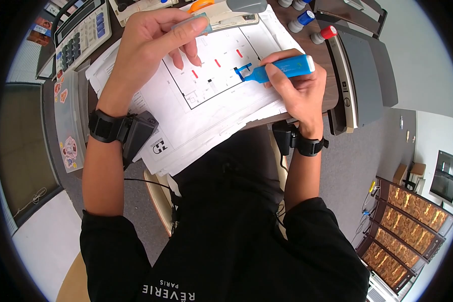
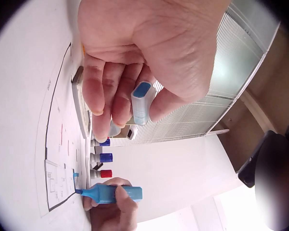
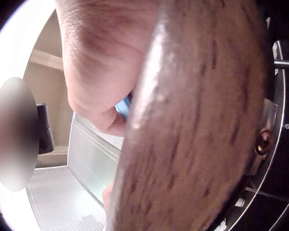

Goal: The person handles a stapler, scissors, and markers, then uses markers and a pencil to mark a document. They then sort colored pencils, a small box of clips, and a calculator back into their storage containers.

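Observation:
My right hand (image 1: pixel 305 96) grips a blue highlighter (image 1: pixel 286 69), its tip down at a printed floor plan (image 1: pixel 176 121). Fresh blue strokes (image 1: pixel 243 71) show on the plan right by the tip, and short red marks (image 1: pixel 217 63) lie farther left on it. Above the sheet, my left hand (image 1: pixel 143 48) pinches a clear cap with a blue end (image 2: pixel 140 109) between thumb and fingers. In the right wrist view the wooden desk edge (image 3: pixel 197 120) hides most of the right hand and highlighter.
Blue-capped (image 1: pixel 302 21) and red-capped (image 1: pixel 324 34) bottles stand at the back right of the desk. A calculator (image 1: pixel 80 38) sits at the left, beside a plastic box with stickers (image 1: pixel 68 121). A stapler-like tool (image 1: pixel 234 17) lies behind the plan, and a grey machine (image 1: pixel 360 75) is at the right.

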The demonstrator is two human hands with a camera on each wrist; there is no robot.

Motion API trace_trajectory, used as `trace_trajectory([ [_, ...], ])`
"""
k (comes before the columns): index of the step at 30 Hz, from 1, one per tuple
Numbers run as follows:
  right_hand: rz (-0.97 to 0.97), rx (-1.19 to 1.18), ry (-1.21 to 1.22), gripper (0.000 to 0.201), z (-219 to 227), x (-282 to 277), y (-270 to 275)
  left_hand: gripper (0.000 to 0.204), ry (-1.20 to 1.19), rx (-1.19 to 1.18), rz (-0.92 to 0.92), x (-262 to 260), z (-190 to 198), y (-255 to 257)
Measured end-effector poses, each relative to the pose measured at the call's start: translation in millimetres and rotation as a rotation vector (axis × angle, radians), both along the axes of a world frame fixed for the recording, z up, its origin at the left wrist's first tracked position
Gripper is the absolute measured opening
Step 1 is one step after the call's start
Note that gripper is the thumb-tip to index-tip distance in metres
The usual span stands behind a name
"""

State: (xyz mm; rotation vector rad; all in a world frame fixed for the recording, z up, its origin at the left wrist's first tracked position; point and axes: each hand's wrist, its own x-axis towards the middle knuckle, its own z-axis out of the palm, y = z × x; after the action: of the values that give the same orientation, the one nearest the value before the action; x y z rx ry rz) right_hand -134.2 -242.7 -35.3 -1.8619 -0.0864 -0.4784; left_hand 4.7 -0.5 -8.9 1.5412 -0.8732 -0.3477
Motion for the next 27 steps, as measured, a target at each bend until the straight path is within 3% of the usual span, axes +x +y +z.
trace_trajectory([
  [4, 0.013, 0.109, -0.041, 0.012, 0.7, 1.1, 2.2, 0.032, -0.006, -0.003, 0.002, -1.2, 1.4, -0.1],
  [27, -0.008, -0.071, -0.02, 0.016, 1.1, 2.9, 3.0, 0.031, 0.014, 0.011, 0.011, -1.3, 1.9, 1.0],
])
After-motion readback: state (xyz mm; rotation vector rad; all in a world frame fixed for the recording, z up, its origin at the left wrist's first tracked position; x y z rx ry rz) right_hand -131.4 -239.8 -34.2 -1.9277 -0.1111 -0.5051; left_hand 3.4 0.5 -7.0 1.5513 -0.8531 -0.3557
